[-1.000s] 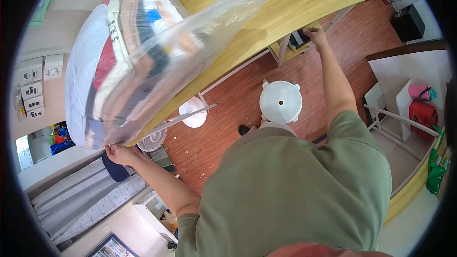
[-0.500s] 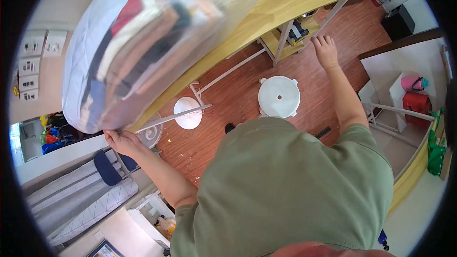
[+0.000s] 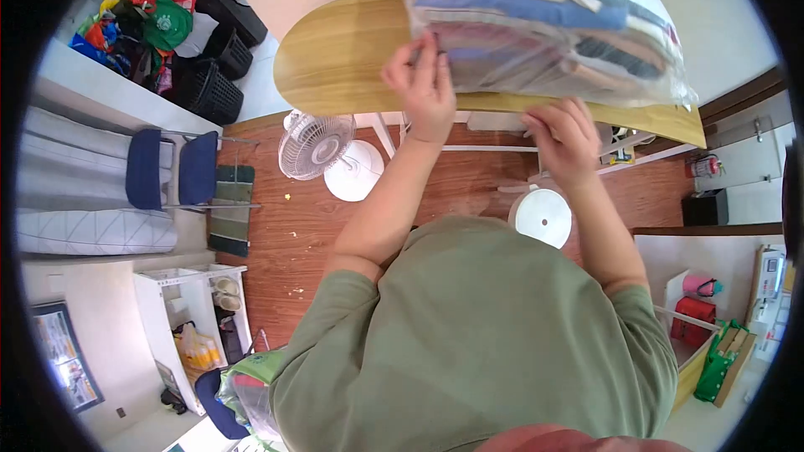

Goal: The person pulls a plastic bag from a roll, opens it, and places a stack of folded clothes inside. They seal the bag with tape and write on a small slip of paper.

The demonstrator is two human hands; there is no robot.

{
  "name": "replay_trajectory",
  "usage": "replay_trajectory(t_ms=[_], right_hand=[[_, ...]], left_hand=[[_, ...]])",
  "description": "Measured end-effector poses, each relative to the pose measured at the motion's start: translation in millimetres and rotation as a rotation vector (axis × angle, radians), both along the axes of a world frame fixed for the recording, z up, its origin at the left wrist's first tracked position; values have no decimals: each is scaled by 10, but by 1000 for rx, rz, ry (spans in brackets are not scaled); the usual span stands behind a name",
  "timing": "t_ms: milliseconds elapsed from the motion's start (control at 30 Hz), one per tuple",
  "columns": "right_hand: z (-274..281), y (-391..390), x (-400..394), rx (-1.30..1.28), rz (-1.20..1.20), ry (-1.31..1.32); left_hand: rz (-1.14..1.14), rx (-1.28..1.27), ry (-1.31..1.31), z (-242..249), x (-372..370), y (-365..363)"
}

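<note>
A clear plastic bag of folded clothes (image 3: pixel 536 42) lies on the wooden table, with white, cream, blue and dark layers showing through it. The bag is slightly blurred. My left hand (image 3: pixel 427 92) is at the bag's lower left edge, its fingers apart and pointing up, fingertips right at the plastic. Below the bag's front side, near the table edge, my right hand (image 3: pixel 569 138) is raised with fingers loosely bent and nothing visible in them.
The wooden table (image 3: pixel 335 54) has a rounded left end. Under and before it stand a white fan (image 3: pixel 318 146) and a round white stool (image 3: pixel 543 216). A blue folding chair (image 3: pixel 197 167), dark baskets (image 3: pixel 213 92) and a white shelf (image 3: pixel 155 301) are at left.
The bag has gone from tilted up at the left to lying on the table at the right. My left hand moved up and right; my right hand came in toward the bag. The view turned.
</note>
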State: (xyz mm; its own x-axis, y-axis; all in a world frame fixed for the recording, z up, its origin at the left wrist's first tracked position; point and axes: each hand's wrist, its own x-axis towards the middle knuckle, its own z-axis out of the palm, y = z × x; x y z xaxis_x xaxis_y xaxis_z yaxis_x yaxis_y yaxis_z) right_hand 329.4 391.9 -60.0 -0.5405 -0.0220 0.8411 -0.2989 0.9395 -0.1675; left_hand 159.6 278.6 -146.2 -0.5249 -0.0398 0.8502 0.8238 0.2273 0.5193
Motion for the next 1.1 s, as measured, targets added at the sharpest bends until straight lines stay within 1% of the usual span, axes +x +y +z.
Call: replay_trajectory(t_ms=[67, 133, 200, 233, 333, 433, 533, 633, 733, 833, 900, 933, 967, 1033, 1100], right_hand=[[171, -479, -463, -108, 64, -20], [227, -686, -866, -130, 44, -17], [167, -712, -1175, -97, -126, -10], [151, -724, -1262, -79, -208, -3], [196, -807, -1349, -94, -536, -117], [187, -841, -1399, -42, -703, -153], [212, -869, -1380, -26, -751, -212], [237, -855, -1350, -58, -749, -251], [278, -788, -1295, -85, -741, -352], [245, -705, -1213, -104, -734, -361], [194, -615, -1111, -103, -729, -377], [160, -551, -1056, -103, -725, -385], [110, -470, -981, -128, -706, -401], [-30, -259, -783, -184, -678, -431], [-301, 159, -393, -181, -572, -546]], left_hand=[[-65, 24, 16, 25, -35, -36], [-105, 42, 23, -22, -91, -29], [-174, 76, 15, -46, -108, -45], [-188, 155, -1, -20, -95, -25], [-296, 156, -50, -6, -158, -70], [-490, 282, -148, 59, -212, -117], [-411, -30, -31, 351, -302, -272], [-357, -85, -48, 275, -385, -151], [-351, -90, -42, 182, -384, -102], [-417, -50, -70, 138, -381, -90], [-353, -85, -76, 138, -368, -107], [-320, -102, -78, 151, -362, -124], [-319, -165, -145, 190, -333, -166], [-256, -190, -78, 162, -341, -222], [-215, -247, -53, 154, -368, -262]])
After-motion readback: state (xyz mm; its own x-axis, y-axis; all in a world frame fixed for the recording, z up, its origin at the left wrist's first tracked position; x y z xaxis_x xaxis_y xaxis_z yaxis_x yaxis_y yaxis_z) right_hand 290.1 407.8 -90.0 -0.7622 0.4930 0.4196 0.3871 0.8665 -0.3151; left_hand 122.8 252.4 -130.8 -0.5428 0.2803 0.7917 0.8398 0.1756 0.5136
